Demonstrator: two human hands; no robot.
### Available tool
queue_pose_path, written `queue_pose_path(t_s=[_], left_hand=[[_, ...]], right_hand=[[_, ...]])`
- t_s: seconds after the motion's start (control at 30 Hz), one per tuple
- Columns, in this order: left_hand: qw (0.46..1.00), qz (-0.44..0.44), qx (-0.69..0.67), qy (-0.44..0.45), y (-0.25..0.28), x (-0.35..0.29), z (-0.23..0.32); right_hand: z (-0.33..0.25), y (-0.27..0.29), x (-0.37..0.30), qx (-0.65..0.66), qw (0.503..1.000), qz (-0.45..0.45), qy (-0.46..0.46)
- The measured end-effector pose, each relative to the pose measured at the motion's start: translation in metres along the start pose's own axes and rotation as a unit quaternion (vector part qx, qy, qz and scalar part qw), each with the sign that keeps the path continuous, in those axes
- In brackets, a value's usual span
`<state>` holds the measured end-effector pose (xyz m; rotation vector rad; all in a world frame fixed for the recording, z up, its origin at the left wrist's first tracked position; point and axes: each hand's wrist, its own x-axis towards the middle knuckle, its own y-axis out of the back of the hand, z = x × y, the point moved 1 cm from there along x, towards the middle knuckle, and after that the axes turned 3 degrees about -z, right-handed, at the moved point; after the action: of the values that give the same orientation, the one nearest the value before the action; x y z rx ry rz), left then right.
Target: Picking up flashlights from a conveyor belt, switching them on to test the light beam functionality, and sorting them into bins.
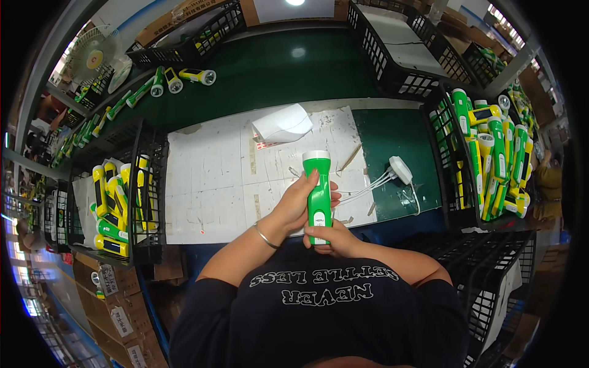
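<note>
A green flashlight [319, 190] with a white head and a white switch panel is held upright in front of my chest, its head pointing away from me. My left hand [297, 199] is wrapped around its upper body, fingertips showing on the far side. Lower down, my right hand [334, 238] grips the tail end, its thumb lying across the front near the switch panel. Beneath them is a white work sheet [208, 184] on the green table. Beyond the flashlight lies a curled white paper [285, 124].
A white charger [400, 170] with several cables lies right of the sheet. Black crates of green and yellow flashlights stand at left [150, 239] and right [451, 165]. More flashlights [197, 76] lie at the far left. Another crate [392, 67] stands at the back right.
</note>
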<state>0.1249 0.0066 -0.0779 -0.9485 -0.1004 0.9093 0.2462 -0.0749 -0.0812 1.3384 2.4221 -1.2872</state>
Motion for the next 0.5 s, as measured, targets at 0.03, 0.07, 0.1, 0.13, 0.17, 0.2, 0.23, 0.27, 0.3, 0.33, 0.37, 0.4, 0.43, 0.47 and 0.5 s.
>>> queue_pose_path(t_s=[0.03, 0.07, 0.1, 0.13, 0.17, 0.2, 0.23, 0.27, 0.3, 0.33, 0.37, 0.4, 0.43, 0.47, 0.5], left_hand=[[1.000, 0.016, 0.002, -0.010, 0.000, -0.001, 0.001], [0.999, 0.033, 0.003, -0.020, 0.001, -0.002, 0.003], [0.998, 0.050, 0.015, -0.038, 0.003, -0.001, 0.008], [0.996, 0.069, 0.010, -0.058, 0.005, 0.000, 0.013], [0.995, 0.073, 0.000, -0.063, 0.008, 0.000, 0.021], [0.994, 0.081, 0.008, -0.076, 0.010, 0.000, 0.026], [0.991, 0.092, 0.040, -0.091, 0.011, -0.001, 0.032], [0.992, 0.081, 0.045, -0.085, 0.011, -0.002, 0.037], [0.989, 0.070, 0.078, -0.102, 0.010, -0.004, 0.040], [0.986, 0.070, 0.098, -0.114, 0.008, -0.005, 0.042], [0.982, 0.070, 0.118, -0.127, 0.006, -0.007, 0.043], [0.977, 0.047, 0.143, -0.150, 0.002, -0.008, 0.044], [0.973, 0.054, 0.171, -0.145, 0.000, -0.009, 0.043], [0.971, 0.061, 0.180, -0.147, -0.003, -0.009, 0.043], [0.968, 0.068, 0.189, -0.150, -0.004, -0.009, 0.041]], right_hand=[[0.001, 0.002, 0.002, 0.004, 1.000, 0.013, -0.011], [0.001, 0.004, 0.004, 0.013, 1.000, 0.015, -0.014], [0.000, 0.007, 0.005, -0.001, 1.000, 0.022, 0.005], [-0.003, 0.011, 0.005, -0.007, 0.999, 0.041, -0.005], [-0.009, 0.017, 0.008, -0.039, 0.997, 0.061, -0.027], [-0.014, 0.019, 0.009, -0.064, 0.991, 0.119, 0.010], [-0.023, 0.024, 0.006, -0.133, 0.979, 0.138, 0.075], [-0.036, 0.028, 0.008, -0.191, 0.964, 0.145, 0.115], [-0.048, 0.027, 0.001, -0.370, 0.881, 0.128, 0.266], [-0.060, 0.025, -0.001, -0.528, 0.761, 0.136, 0.352], [-0.067, 0.020, -0.005, -0.618, 0.674, 0.153, 0.374], [-0.071, 0.013, -0.007, -0.702, 0.576, 0.169, 0.384], [-0.075, 0.006, -0.008, -0.733, 0.541, 0.172, 0.375], [-0.078, 0.000, -0.008, -0.768, 0.506, 0.174, 0.353], [-0.079, -0.007, -0.007, -0.796, 0.468, 0.175, 0.343]])
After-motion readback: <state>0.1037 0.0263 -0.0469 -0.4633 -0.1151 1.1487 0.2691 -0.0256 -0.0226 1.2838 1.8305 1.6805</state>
